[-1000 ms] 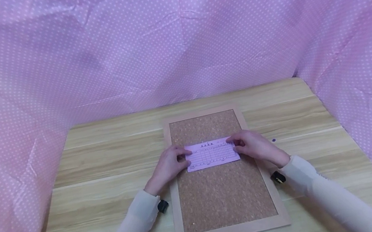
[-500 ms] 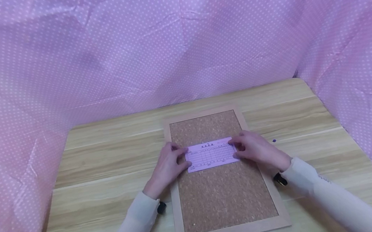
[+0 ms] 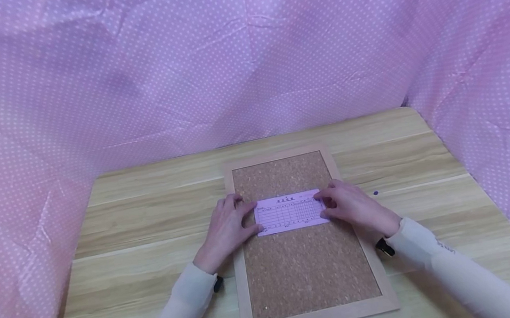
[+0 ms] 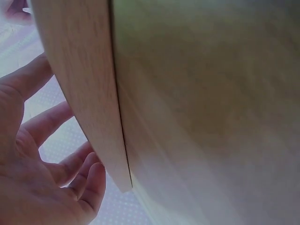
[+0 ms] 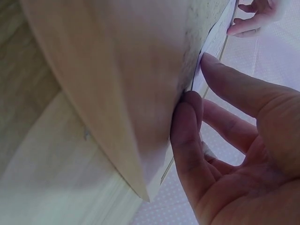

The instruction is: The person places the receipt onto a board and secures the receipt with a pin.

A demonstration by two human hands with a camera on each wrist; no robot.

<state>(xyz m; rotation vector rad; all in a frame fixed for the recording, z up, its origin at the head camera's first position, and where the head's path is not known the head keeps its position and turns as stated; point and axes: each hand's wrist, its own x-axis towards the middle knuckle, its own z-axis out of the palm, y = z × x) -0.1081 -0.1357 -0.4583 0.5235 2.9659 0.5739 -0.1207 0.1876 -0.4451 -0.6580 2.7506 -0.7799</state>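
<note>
A small printed paper form (image 3: 289, 211) with ruled rows and columns lies crosswise on a cork board (image 3: 310, 272) with a pale wooden frame. My left hand (image 3: 225, 228) touches its left end, thumb at the lower corner and a fingertip at the upper one. At the right end, my right hand (image 3: 357, 206) does the same, thumb and fingertip spread apart along the edge. In the right wrist view, the thumb (image 5: 229, 84) presses on the paper and the other fingers bend beside it. The left wrist view shows fingers reaching over the frame (image 4: 86, 70).
The board lies on a light wood-grain table (image 3: 143, 227). A small dark blue piece (image 3: 375, 193) sits on the table right of the right hand. Pink dotted cloth (image 3: 242, 64) hangs behind the table and along both sides.
My left hand has shifted slightly left, its fingertips back toward the paper's edge. The right fingertips have moved slightly outward too. The paper has barely moved.
</note>
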